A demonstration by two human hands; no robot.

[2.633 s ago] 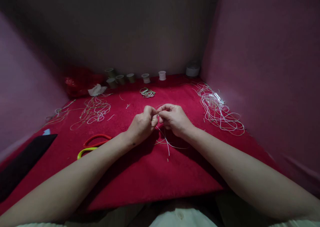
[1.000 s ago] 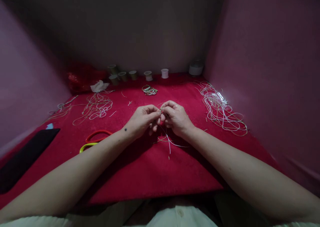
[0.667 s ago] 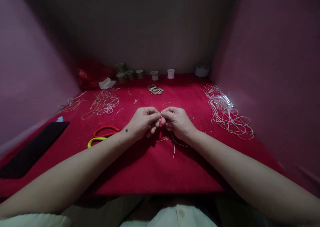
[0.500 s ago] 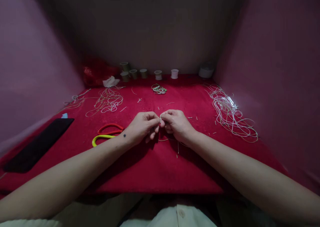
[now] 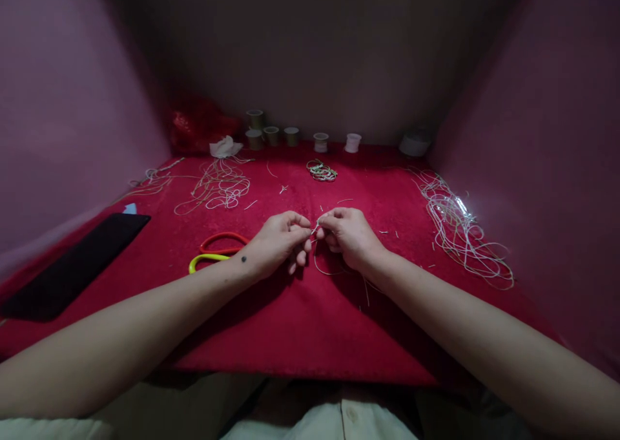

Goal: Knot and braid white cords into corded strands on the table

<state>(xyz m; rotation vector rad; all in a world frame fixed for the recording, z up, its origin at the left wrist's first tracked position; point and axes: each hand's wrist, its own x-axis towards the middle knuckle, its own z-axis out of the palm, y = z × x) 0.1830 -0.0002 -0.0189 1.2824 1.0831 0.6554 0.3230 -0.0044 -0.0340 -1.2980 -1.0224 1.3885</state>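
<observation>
My left hand (image 5: 278,246) and my right hand (image 5: 349,236) meet over the middle of the red cloth (image 5: 290,324). Both pinch a thin pale cord (image 5: 323,271) between thumb and fingers, fingertips nearly touching. The cord's loose ends loop down onto the cloth under my right hand. Just left of my left hand lie scissors with a red and a yellow handle (image 5: 216,252).
Several small thread spools (image 5: 290,136) line the back wall, beside a red bag (image 5: 201,126) and a white wad (image 5: 225,147). Cord tangles lie at the left (image 5: 217,188) and right (image 5: 460,230). A small bracelet coil (image 5: 322,170) lies centre back. A black flat object (image 5: 72,265) lies far left.
The view has shifted right and tilted up slightly. Both hands stay together, still pinching the cord; the hanging ends have shortened and moved under my right hand.
</observation>
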